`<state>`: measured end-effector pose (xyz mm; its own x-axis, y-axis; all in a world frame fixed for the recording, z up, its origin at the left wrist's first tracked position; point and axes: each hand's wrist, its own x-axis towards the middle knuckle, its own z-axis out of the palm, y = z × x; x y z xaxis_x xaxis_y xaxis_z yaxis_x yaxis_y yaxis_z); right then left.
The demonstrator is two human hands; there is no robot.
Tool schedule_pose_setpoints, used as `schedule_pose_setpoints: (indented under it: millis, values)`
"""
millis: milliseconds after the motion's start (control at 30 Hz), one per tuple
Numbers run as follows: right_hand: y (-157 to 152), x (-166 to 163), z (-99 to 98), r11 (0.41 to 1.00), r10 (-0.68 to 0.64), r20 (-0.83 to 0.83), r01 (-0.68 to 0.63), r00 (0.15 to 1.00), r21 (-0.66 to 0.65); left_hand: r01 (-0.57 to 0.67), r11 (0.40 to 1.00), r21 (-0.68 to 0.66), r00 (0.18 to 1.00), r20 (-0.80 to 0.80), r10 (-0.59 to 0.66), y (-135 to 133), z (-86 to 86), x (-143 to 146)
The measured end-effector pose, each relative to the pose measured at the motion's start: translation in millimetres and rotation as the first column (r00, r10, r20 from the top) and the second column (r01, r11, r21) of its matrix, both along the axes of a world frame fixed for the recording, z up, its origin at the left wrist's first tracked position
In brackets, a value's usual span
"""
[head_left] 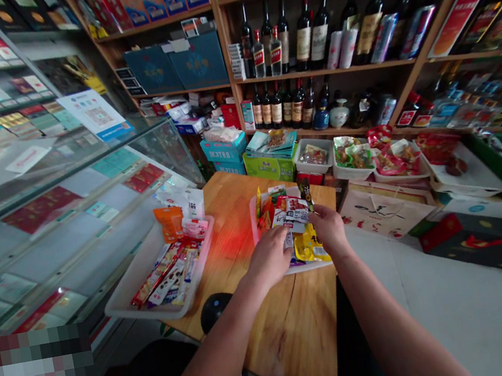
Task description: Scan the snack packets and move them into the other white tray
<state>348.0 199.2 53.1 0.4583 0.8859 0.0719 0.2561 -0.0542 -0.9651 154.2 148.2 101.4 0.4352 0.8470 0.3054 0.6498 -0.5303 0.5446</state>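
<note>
A pale plastic basket (256,229) full of snack packets stands on the wooden table in front of me. My left hand (270,254) lies over its near left side, thumb and fingers apart, touching the packets. At the right side, my right hand (328,227) has its fingertips closed on the edge of a white snack packet (295,211) with dark lettering. Beneath and between the hands shows a yellow packet (310,245). A dark slim packet (304,189) stands up at the back right corner. The fingertips are partly hidden among the wrappers.
To the left, a second white basket (123,301) holds snack bars and an orange packet (170,223). A black computer mouse (215,311) rests on the wooden table (279,345). A glass display counter (75,180) runs along the left; bottle shelves (327,71) stand behind.
</note>
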Motion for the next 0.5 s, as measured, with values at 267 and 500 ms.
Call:
schedule_pose_setpoints:
  millis: [267,500]
  values:
    - [-5.8,-12.2,8.9,0.998,-0.055,0.05,0.053,0.997,0.04,-0.077,0.997,0.032,0.996,0.04,0.076,-17.9,10.6,-29.8]
    - [-17.0,-54.5,36.2,0.983,0.031,0.029,-0.036,0.999,0.181,-0.243,0.969,0.039,0.968,0.075,0.24,-32.7,14.5,-85.1]
